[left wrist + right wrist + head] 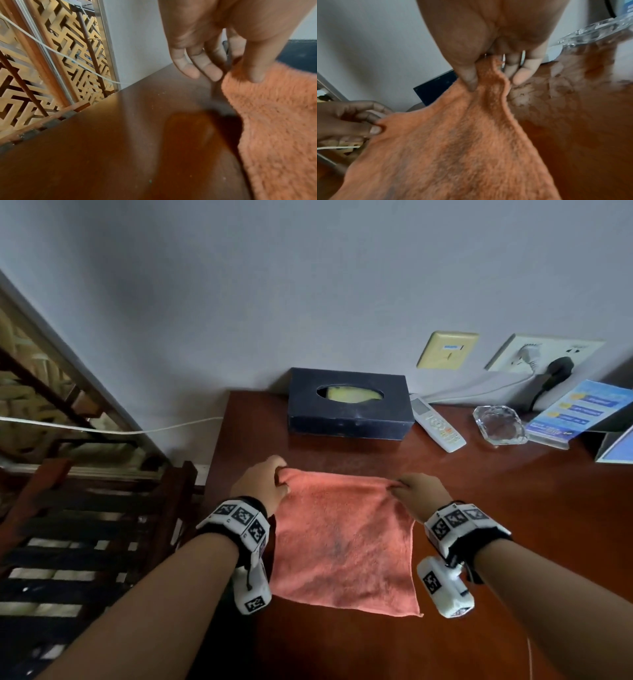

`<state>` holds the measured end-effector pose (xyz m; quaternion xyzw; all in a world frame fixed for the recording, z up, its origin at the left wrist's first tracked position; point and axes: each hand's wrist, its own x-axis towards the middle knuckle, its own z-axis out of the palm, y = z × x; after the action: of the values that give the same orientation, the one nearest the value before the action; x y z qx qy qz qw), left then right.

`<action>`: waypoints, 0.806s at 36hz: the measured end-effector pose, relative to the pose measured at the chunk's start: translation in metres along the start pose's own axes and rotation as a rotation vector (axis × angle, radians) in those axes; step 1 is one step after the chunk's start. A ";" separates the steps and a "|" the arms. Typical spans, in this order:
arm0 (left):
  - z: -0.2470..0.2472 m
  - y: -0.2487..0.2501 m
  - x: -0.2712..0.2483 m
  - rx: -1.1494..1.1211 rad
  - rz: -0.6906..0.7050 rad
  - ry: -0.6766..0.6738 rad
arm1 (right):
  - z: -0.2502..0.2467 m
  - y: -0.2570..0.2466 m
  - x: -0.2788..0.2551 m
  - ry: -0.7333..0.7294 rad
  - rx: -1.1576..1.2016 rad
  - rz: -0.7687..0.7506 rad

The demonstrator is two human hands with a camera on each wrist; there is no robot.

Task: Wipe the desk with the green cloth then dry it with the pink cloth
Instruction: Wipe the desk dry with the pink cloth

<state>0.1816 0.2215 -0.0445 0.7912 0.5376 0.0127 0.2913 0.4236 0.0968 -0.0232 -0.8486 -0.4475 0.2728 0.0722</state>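
Pink, leaning to salmon, and fluffy in its pile, the pink cloth (342, 542) is spread open as a rough square with a faint grey smudge near its middle; its far edge is lifted and stretched taut while the near edge lies on the desk (496, 559).

Left hand (263, 482) pinches the far-left corner between thumb and curled fingers; right hand (419, 491) pinches the far-right corner the same way, thumb (469, 79) on top of the fabric; both hands are clamped on the cloth.

Held edge runs from 9 o'clock to 3 o'clock; the sheet slopes from it toward 6 o'clock, its near-right corner pointing to about 5 o'clock.

Reddish-brown and glossy, the desk stands against a pale grey wall (308, 285); at 12 o'clock from the cloth sits a dark tissue box (347, 404); toward 1 and 2 o'clock lie a white remote (436, 422), a glass ashtray (498, 424) and a blue leaflet (579, 410); wall sockets (544, 352) are above them; at 9 o'clock a gold lattice screen (51, 60) and a dark slatted chair (85, 525).
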 end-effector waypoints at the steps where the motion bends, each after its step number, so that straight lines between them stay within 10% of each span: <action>1: 0.002 0.000 0.001 0.029 0.003 0.012 | 0.002 0.000 0.002 0.021 -0.004 0.017; 8: 0.036 0.010 -0.034 0.357 0.358 -0.053 | 0.038 -0.022 -0.027 0.070 -0.249 -0.146; 14: 0.058 0.008 -0.055 0.601 0.251 -0.352 | 0.100 -0.045 -0.054 -0.169 -0.305 -0.250; 29: 0.020 -0.020 -0.045 0.448 0.108 -0.201 | 0.127 -0.044 -0.030 -0.168 -0.304 -0.210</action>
<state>0.1523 0.1786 -0.0572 0.8609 0.4522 -0.1701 0.1597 0.3117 0.0829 -0.1014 -0.7725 -0.5742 0.2628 -0.0665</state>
